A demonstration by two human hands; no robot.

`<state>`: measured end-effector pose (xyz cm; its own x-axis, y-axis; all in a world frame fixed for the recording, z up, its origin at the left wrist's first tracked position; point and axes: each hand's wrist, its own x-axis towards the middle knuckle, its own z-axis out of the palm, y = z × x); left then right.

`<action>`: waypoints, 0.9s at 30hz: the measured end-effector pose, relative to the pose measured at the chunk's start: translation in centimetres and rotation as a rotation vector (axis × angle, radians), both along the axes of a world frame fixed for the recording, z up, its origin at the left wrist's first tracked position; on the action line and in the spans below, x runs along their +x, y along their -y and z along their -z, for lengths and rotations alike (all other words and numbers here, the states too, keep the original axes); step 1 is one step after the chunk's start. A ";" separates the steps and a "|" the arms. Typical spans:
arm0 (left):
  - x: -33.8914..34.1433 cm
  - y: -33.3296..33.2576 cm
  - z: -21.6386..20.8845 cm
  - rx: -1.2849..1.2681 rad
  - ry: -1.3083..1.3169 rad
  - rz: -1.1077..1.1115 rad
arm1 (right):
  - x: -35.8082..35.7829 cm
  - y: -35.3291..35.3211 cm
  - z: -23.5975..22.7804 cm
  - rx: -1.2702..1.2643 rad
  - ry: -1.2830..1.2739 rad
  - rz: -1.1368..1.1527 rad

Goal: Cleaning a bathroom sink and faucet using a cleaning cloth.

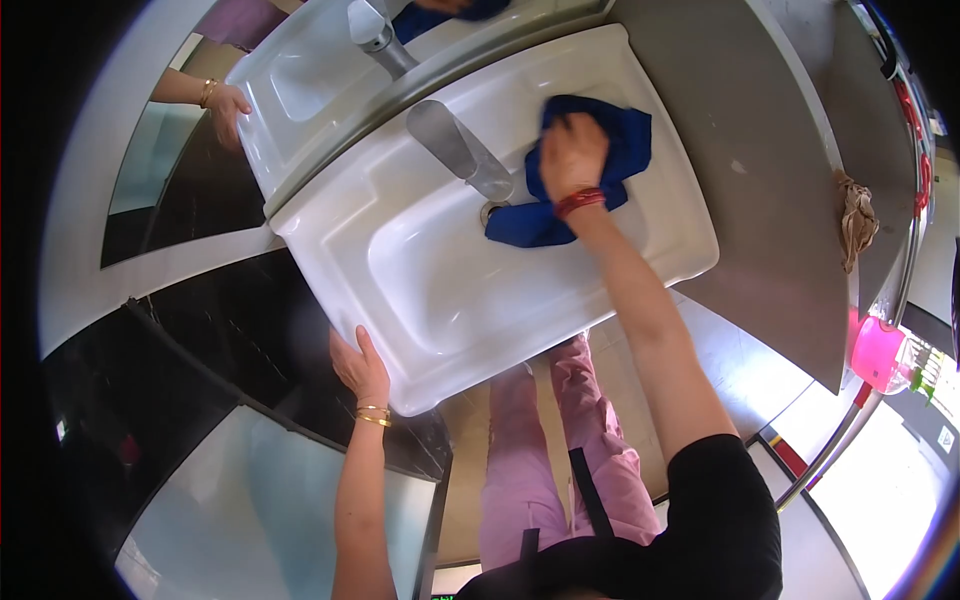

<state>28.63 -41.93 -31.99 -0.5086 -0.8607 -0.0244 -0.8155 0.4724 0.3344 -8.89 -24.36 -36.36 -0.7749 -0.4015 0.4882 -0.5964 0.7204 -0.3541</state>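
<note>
A white washbasin (440, 375) lies in front of me, with a grey metal faucet (455, 148) rising at its back edge. My right hand (575, 158) presses a dark blue cloth (628, 140) against the right side of the basin, its fingers bunched into the fabric. One end of the cloth trails leftward into the bowl, close to the faucet's tip. At the basin's front left corner rests my left hand (362, 372), thumb apart from the other fingers and touching the outer edge. Its fingertips are partly hidden by the rim.
Behind the basin a mirror (310, 75) reflects the faucet and my left hand. A grey panel (760, 190) borders the right side, with a beige cloth (856, 215) hanging from its edge. A pink container (878, 355) and a metal pole (830, 465) stand farther right.
</note>
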 end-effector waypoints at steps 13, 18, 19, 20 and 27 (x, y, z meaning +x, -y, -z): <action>0.7 0.4 -0.4 -0.027 0.005 -0.023 | -1.8 -2.7 -1.8 0.285 0.202 -0.313; -0.7 -0.4 -0.2 -0.011 -0.023 -0.021 | -1.8 -3.6 0.0 0.250 -0.091 0.092; -0.9 -0.6 -0.2 -0.004 -0.036 -0.017 | -1.0 -2.0 -0.1 0.274 -0.076 0.208; -0.9 -0.6 -0.2 -0.005 -0.036 -0.018 | 0.1 -0.3 0.2 0.327 -0.025 0.159; -0.1 -0.2 0.6 0.003 0.058 -0.042 | 3.1 3.1 0.1 0.021 0.056 -0.419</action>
<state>28.54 -41.76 -32.62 -0.4697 -0.8811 -0.0558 -0.8526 0.4363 0.2875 -5.79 -27.43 -36.44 -0.5678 -0.6968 0.4383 -0.8194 0.4272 -0.3822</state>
